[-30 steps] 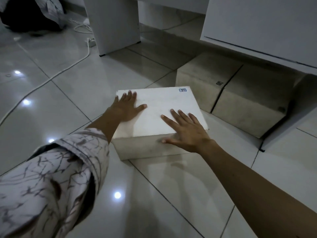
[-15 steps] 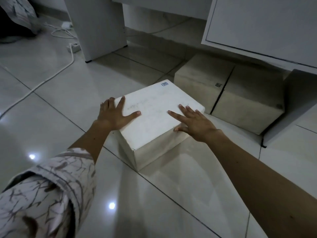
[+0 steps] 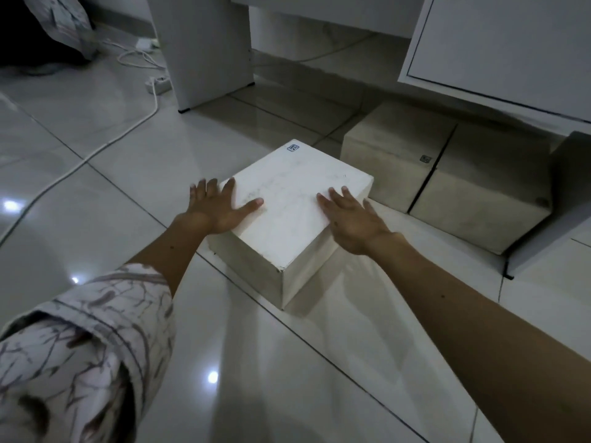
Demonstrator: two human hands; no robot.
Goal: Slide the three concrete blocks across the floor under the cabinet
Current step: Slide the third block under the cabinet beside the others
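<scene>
A white concrete block (image 3: 294, 203) sits on the tiled floor, turned so one corner points toward me. My left hand (image 3: 217, 207) lies flat over its left edge, fingers spread. My right hand (image 3: 351, 219) presses flat on its right edge. Neither hand grips it. Two more grey blocks (image 3: 390, 155) (image 3: 486, 187) stand side by side, half under the white cabinet (image 3: 499, 46) at the upper right. The white block's far right corner is close to the nearer grey block.
A white cabinet leg panel (image 3: 208, 49) stands at the upper middle. A white cable (image 3: 105, 145) with a power strip (image 3: 158, 83) runs across the floor on the left. Another panel (image 3: 550, 199) stands to the right of the grey blocks. Dark cloth lies at the top left.
The white block has turned clockwise and shifted toward the two grey blocks. Both hands stayed flat on it, moving toward its side edges.
</scene>
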